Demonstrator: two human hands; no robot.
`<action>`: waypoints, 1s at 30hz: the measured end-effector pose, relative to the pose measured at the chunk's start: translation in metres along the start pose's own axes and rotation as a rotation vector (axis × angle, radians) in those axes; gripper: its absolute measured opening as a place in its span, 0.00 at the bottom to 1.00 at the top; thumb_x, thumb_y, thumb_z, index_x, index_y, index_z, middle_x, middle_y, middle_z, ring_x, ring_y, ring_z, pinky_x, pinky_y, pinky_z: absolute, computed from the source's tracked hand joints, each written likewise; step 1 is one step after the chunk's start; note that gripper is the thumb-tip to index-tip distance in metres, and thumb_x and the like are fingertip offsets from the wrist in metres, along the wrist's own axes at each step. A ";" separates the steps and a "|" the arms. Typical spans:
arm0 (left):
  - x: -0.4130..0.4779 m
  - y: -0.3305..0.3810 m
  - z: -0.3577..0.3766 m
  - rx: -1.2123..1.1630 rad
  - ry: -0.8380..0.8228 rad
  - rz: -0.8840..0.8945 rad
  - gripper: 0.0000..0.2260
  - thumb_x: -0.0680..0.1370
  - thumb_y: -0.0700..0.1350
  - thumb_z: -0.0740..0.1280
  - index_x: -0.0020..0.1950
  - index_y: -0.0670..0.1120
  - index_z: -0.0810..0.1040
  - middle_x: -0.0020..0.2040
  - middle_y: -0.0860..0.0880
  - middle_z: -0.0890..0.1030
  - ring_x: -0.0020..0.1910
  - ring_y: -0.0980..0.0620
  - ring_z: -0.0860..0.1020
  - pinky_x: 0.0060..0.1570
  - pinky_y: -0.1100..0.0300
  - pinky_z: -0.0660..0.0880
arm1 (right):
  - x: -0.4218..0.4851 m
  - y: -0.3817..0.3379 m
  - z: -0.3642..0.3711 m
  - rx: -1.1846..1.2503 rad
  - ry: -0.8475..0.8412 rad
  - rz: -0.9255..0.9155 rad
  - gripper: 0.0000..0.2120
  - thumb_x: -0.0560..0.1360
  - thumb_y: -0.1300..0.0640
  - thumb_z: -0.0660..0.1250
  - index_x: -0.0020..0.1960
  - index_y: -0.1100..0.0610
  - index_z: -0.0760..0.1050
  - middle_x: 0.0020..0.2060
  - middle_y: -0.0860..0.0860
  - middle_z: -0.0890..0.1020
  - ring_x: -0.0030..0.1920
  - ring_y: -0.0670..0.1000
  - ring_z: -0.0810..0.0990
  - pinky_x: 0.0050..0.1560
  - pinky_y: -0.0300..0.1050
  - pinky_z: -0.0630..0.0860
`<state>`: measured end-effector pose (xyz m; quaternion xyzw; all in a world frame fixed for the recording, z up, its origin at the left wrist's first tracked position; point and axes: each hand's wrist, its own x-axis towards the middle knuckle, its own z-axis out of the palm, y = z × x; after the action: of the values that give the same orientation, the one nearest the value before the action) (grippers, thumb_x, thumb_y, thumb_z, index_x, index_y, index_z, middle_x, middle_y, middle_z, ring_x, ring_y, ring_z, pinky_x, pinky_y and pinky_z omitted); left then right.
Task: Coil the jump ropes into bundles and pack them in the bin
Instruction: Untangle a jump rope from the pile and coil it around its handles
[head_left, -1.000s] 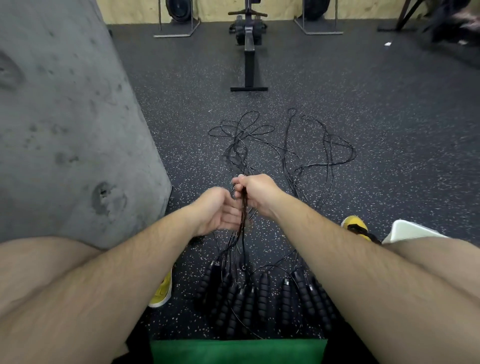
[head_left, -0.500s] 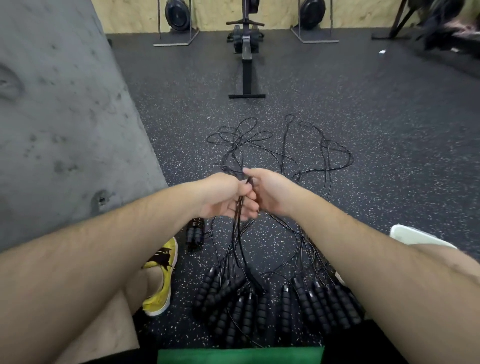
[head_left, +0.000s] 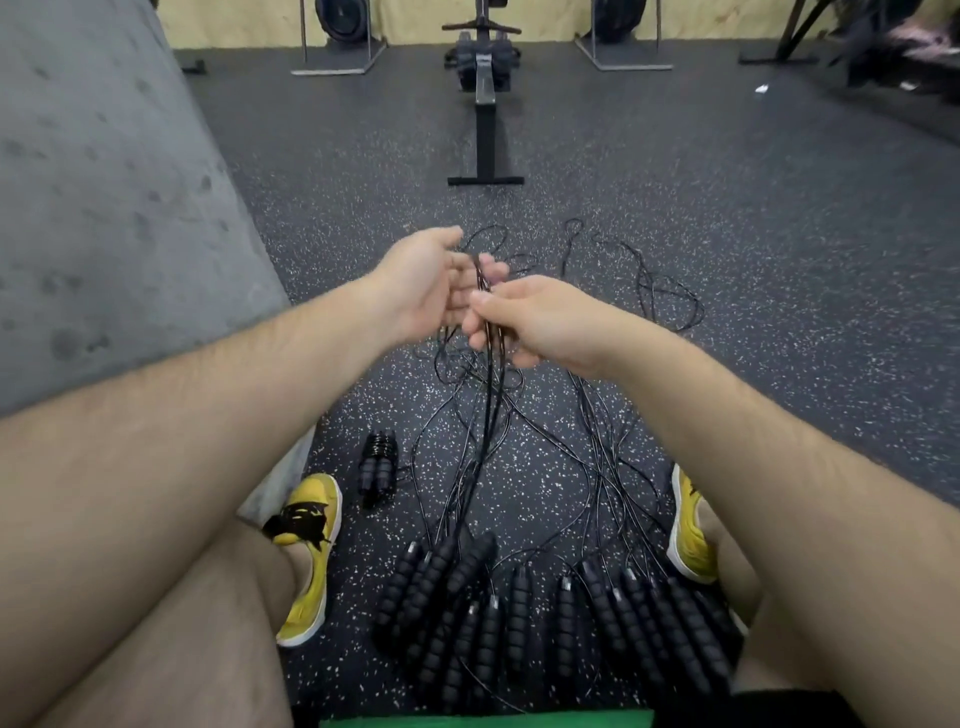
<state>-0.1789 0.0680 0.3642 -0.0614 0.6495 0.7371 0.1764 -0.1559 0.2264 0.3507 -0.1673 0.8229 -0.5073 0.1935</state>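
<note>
Rope cords (head_left: 490, 374) run from the handles (head_left: 519, 603) on the floor (head_left: 727, 260) up into both hands. Right hand (head_left: 535, 322) pinches the strands. Left hand (head_left: 426, 286), clenched half a second ago, now spreads loosely with the cords lying across its fingers. Probably a regrip, so this coil is barely begun. One coiled bundle (head_left: 379, 467) lies near the left shoe (head_left: 306, 551).

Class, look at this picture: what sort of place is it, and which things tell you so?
Most likely a gym: a rowing machine stands on speckled rubber flooring, and many jump ropes with foam handles lie spread across it.
</note>
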 end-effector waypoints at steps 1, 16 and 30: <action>0.006 -0.001 0.001 0.027 0.020 0.004 0.13 0.86 0.48 0.55 0.57 0.44 0.76 0.39 0.51 0.81 0.35 0.53 0.78 0.40 0.57 0.75 | -0.001 0.004 -0.001 -0.028 -0.054 0.024 0.15 0.84 0.50 0.59 0.48 0.55 0.81 0.39 0.46 0.85 0.35 0.41 0.75 0.33 0.40 0.69; -0.021 0.007 0.000 0.420 -0.350 -0.019 0.13 0.83 0.42 0.58 0.57 0.40 0.81 0.50 0.43 0.86 0.51 0.43 0.85 0.54 0.53 0.81 | 0.034 -0.003 -0.016 0.586 0.245 0.085 0.12 0.81 0.51 0.67 0.47 0.61 0.79 0.35 0.52 0.76 0.25 0.45 0.69 0.22 0.37 0.60; 0.007 0.004 -0.002 -0.112 0.032 -0.060 0.16 0.83 0.45 0.51 0.55 0.42 0.78 0.39 0.50 0.84 0.35 0.52 0.81 0.42 0.58 0.74 | -0.016 -0.002 -0.020 0.154 -0.297 0.129 0.03 0.78 0.64 0.69 0.50 0.64 0.78 0.45 0.59 0.85 0.34 0.46 0.76 0.28 0.35 0.69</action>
<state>-0.1868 0.0666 0.3658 -0.1024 0.6078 0.7655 0.1844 -0.1513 0.2487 0.3630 -0.1720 0.7530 -0.5251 0.3574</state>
